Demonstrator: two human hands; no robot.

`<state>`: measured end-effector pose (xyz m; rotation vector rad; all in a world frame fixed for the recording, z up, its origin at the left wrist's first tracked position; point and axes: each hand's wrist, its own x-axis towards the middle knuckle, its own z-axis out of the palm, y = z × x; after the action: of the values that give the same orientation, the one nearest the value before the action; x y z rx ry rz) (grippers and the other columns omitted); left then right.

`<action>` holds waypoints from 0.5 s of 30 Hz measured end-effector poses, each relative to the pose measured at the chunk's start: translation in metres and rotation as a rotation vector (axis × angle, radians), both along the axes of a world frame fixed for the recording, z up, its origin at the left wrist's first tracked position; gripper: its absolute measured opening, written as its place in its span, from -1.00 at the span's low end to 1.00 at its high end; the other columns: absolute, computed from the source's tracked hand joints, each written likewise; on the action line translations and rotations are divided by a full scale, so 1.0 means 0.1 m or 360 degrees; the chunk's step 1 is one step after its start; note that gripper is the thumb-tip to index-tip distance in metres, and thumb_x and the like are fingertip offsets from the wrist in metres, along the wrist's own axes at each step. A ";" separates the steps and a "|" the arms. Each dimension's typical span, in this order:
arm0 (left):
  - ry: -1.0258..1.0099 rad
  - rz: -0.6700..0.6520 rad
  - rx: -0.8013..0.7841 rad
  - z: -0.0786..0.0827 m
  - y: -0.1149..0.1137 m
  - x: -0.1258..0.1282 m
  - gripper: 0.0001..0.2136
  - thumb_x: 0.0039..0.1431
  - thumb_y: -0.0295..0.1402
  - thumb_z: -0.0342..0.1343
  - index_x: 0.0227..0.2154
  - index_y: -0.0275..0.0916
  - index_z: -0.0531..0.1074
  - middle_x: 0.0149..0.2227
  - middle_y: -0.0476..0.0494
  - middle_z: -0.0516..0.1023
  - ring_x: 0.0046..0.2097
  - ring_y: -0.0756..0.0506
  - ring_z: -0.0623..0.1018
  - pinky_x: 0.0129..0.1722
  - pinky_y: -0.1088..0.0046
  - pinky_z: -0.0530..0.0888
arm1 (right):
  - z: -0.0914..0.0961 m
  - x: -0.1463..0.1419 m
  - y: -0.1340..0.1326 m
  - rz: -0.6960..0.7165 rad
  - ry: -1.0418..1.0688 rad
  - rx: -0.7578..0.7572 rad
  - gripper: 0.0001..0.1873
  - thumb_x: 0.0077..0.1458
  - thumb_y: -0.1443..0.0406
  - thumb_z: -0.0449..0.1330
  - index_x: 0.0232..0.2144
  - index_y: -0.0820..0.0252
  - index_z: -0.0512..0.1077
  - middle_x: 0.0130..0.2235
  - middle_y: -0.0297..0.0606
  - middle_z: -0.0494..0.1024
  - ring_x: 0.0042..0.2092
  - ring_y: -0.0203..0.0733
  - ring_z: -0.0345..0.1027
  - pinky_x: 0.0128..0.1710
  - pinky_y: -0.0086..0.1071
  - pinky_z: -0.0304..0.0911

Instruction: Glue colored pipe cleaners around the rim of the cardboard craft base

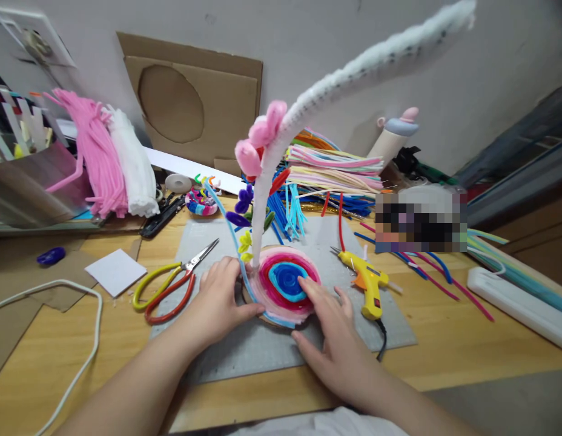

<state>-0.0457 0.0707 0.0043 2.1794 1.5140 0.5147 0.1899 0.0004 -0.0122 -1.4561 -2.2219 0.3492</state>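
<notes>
A round disc of coiled pipe cleaners (285, 281), blue in the middle, then magenta and pale pink, lies on a grey cutting mat (263, 345). A long white fuzzy stem (317, 97) rises from the disc's left edge and arches to the upper right, with pink loops (258, 139) near its bend. My left hand (221, 297) is closed on the disc's left rim, thumb along its front edge. My right hand (335, 330) lies flat, fingers stretched, fingertips pressing on the blue centre.
Scissors with yellow and red handles (172, 287) lie left of the disc, a yellow glue gun (367, 281) right of it. Bundles of pink (97, 151) and white (133, 160) pipe cleaners, a mixed stack (335, 166), cardboard (194, 103) and a white cord (81, 297) surround the mat.
</notes>
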 end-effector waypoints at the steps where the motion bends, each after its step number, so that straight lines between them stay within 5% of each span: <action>1: -0.0002 -0.0001 0.0001 0.00 0.00 0.00 -0.51 -0.10 -0.13 0.34 -0.13 -0.14 0.29 -0.14 -0.11 0.39 -0.04 -0.26 0.38 -0.09 0.17 0.31 | -0.01 -0.02 0.01 0.0013 0.0007 -0.0025 -0.29 0.18 0.32 0.06 0.31 0.13 -0.13 0.27 0.00 0.23 0.30 0.03 0.06 0.24 0.22 -0.24; 15: -0.0021 -0.0001 0.0015 -0.03 0.01 -0.01 -0.49 -0.10 -0.12 0.34 -0.10 -0.12 0.30 -0.09 -0.11 0.40 -0.02 -0.25 0.38 -0.07 0.19 0.32 | -0.10 -0.11 0.08 -0.0102 0.0162 -0.0113 -0.33 0.20 0.37 0.00 0.30 0.02 -0.11 0.28 -0.12 0.20 0.31 -0.03 0.01 0.24 0.16 -0.11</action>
<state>-0.0470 0.0714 0.0012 2.1790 1.5074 0.5356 0.1785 0.0085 -0.0227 -1.5077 -2.0974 0.4748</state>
